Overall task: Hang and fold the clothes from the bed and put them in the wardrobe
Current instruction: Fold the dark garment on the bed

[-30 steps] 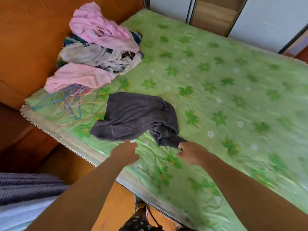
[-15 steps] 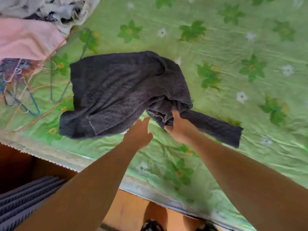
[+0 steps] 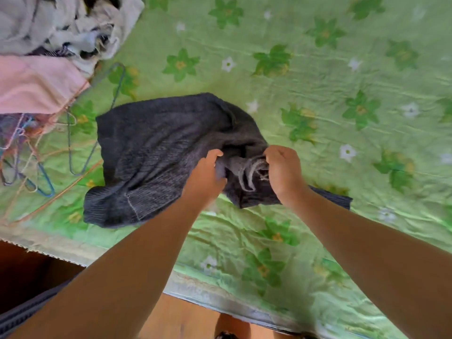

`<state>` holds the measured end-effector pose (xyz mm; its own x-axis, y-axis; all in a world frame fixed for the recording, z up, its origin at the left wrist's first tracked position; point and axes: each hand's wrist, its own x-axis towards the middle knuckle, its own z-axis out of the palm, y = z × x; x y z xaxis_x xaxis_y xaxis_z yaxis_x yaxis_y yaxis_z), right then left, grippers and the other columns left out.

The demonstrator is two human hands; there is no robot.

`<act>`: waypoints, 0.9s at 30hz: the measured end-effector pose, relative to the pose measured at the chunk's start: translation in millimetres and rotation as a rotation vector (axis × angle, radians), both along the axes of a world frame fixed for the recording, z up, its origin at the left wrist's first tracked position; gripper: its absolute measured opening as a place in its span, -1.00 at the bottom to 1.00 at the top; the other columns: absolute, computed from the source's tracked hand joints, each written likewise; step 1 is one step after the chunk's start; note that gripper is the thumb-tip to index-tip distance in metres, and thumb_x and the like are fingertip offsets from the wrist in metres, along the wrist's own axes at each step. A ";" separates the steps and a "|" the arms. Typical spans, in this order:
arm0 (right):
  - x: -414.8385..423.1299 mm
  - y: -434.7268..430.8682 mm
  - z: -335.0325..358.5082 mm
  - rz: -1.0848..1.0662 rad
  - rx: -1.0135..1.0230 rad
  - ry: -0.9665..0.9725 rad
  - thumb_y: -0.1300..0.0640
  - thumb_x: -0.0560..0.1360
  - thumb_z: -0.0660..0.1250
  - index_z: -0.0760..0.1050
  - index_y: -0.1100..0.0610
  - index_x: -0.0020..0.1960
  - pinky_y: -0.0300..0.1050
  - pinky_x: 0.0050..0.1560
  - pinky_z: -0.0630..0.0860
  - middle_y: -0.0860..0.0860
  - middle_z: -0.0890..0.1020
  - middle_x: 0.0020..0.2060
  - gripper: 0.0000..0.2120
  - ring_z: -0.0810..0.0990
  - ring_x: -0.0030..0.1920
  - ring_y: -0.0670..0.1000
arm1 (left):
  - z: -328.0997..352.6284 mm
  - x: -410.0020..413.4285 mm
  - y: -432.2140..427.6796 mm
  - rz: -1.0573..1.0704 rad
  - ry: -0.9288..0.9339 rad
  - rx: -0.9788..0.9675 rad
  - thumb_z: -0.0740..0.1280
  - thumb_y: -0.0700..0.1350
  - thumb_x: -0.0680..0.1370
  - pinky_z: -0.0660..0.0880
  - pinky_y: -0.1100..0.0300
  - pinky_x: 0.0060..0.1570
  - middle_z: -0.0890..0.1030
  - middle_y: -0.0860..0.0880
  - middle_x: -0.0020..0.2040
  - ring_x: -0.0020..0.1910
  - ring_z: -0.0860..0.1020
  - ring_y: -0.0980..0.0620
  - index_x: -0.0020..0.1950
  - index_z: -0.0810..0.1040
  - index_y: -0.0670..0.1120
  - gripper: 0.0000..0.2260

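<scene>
Grey knit sweater [image 3: 159,152], head view: lies crumpled on the green flowered bed [image 3: 330,77], near its front edge. Long axis runs L-R w/ a slight tilt. Ribbed hem is at lower L, and one sleeve end pokes out at R behind the R forearm. Both hands are at the bunched R part. The left hand [image 3: 205,177] has fingers curled into the fabric; the right hand [image 3: 283,170] is clenched round a gathered ribbed edge. Upper L: clothes pile [image 3: 68,28], pink garment [image 3: 36,84], and wire hangers [image 3: 36,155] just beside the sweater.
</scene>
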<state>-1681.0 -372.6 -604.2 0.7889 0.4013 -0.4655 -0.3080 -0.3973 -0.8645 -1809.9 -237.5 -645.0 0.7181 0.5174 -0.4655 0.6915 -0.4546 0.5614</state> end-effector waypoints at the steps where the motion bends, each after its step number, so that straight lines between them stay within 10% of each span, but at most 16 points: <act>1: 7.8 1.7 26.0 -0.024 0.058 0.045 0.26 0.41 0.20 0.23 0.14 -0.42 0.07 -0.27 0.04 0.09 0.19 -0.42 -0.74 0.13 -0.35 0.06 | 15.3 8.6 2.3 -0.052 0.002 0.021 0.40 -0.11 0.55 0.50 -0.10 0.09 0.44 -0.13 0.27 0.18 0.50 -0.18 0.48 0.29 0.06 -0.46; 6: 37.7 12.4 167.3 -0.053 0.252 0.180 0.22 0.12 0.16 0.33 0.11 -0.30 -0.29 -0.48 0.24 0.06 0.33 -0.53 -0.86 0.29 -0.53 -0.02 | 109.1 54.2 10.2 -0.224 -0.059 0.177 0.43 -0.03 0.48 0.49 -0.06 0.14 0.48 -0.17 0.22 0.24 0.47 -0.21 0.43 0.43 -0.07 -0.47; 12: 52.8 -5.9 300.1 0.076 0.273 0.100 0.10 0.33 0.21 0.34 0.09 -0.35 -0.12 -0.29 0.32 0.04 0.35 -0.43 -0.89 0.32 -0.41 0.04 | 245.8 70.5 -0.7 -0.221 -0.298 0.325 0.56 0.35 0.16 0.31 -0.20 0.40 0.19 -0.10 0.49 0.50 0.21 -0.17 0.40 0.27 0.11 -0.09; 18: 60.7 -43.4 415.2 0.255 0.203 0.082 -0.04 0.35 0.32 0.50 0.08 -0.43 -0.03 -0.21 0.48 0.09 0.54 -0.42 -0.74 0.53 -0.41 0.10 | 370.1 88.2 -26.9 -0.478 -0.408 -0.044 0.64 0.28 0.09 0.33 -0.09 0.42 0.27 0.04 0.56 0.51 0.32 -0.05 0.49 -0.20 0.47 0.25; 23: 56.5 -93.0 476.5 0.299 0.121 -0.187 0.02 0.47 0.40 0.51 0.03 -0.46 -0.15 -0.33 0.49 0.01 0.55 -0.43 -0.67 0.55 -0.39 0.03 | 419.0 114.2 -68.4 -0.681 -0.384 -0.134 0.67 0.16 0.23 0.41 0.46 -0.01 0.55 0.49 0.00 0.08 0.53 0.42 0.17 0.45 0.36 -0.39; 27: 58.5 -152.2 474.0 -0.009 0.277 -0.359 0.05 0.49 0.46 0.55 0.13 -0.15 -0.12 -0.20 0.53 0.00 0.61 -0.32 -0.83 0.61 -0.22 0.01 | 440.9 129.6 -100.5 -0.671 -0.538 -0.165 0.63 0.16 0.29 0.45 0.34 0.00 0.60 0.38 0.01 0.05 0.56 0.35 0.06 0.53 0.36 -0.56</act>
<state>-1622.6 -524.8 -130.2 0.8847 0.4646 -0.0375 0.0287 -0.1346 -0.9905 -1680.3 -338.0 -204.1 0.9905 -0.1376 -0.0080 -0.0704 -0.5550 0.8289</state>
